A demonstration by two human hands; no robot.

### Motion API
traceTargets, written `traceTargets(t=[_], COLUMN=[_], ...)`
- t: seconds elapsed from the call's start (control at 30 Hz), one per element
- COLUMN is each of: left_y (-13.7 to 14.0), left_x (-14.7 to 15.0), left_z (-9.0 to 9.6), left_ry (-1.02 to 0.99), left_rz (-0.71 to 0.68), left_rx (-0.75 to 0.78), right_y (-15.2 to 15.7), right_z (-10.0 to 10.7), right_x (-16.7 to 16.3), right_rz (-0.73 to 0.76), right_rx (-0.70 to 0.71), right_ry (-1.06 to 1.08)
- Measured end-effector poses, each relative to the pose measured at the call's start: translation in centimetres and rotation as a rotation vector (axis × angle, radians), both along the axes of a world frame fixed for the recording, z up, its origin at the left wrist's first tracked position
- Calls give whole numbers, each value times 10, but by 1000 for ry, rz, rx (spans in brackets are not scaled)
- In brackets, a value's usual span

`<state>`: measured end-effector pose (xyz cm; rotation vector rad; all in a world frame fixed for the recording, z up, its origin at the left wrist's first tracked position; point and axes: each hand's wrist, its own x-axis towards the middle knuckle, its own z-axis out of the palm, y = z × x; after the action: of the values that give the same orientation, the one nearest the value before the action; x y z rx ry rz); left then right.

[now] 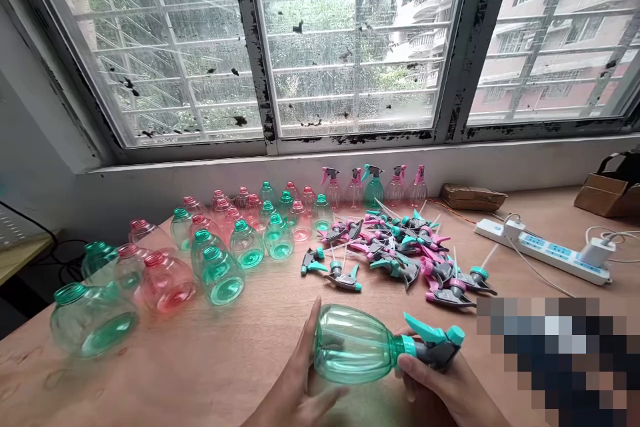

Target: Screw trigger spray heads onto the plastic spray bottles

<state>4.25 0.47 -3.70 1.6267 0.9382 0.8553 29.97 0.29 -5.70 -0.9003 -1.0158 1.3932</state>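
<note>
A green transparent spray bottle [355,345] lies sideways in the air between my hands, low in the head view. My left hand [305,373] grips it around the base end, thumb in front and fingers behind. At the neck, my right hand [435,377] closes on the teal collar of the grey and teal trigger sprayer [434,341], which sits on the bottle's mouth. Through the clear wall a thin dip tube shows inside the bottle. Just beyond my hands is a pile of loose trigger sprayers [395,243], pink-grey and teal-grey.
Open green bottles [220,280] and pink bottles [167,283] stand in rows on the left of the wooden table [200,373]. Several bottles with sprayers [374,188] line the wall. On the right are a power strip [545,250], cables, a brown package [473,197] and a cardboard box [607,190].
</note>
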Motion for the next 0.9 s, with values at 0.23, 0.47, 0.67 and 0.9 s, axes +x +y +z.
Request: traceTargets(t=[0.23,0.47,0.67,0.9], left_y=[-2,-2,-1,-1], left_x=[-1,5,0,2], left_z=[1,7,0,5], left_ry=[-30,-70,-100,-8], left_rz=[9,-10,-25,-7], left_rx=[-65,-51,-78,11], right_y=[2,0,0,0], right_z=[-7,-2,-2,2], right_x=[1,-1,-2,0], right_rz=[-17,-47,-71,-16], right_rx=[-3,4,-23,4], right_ry=[-34,-45,-88,-10])
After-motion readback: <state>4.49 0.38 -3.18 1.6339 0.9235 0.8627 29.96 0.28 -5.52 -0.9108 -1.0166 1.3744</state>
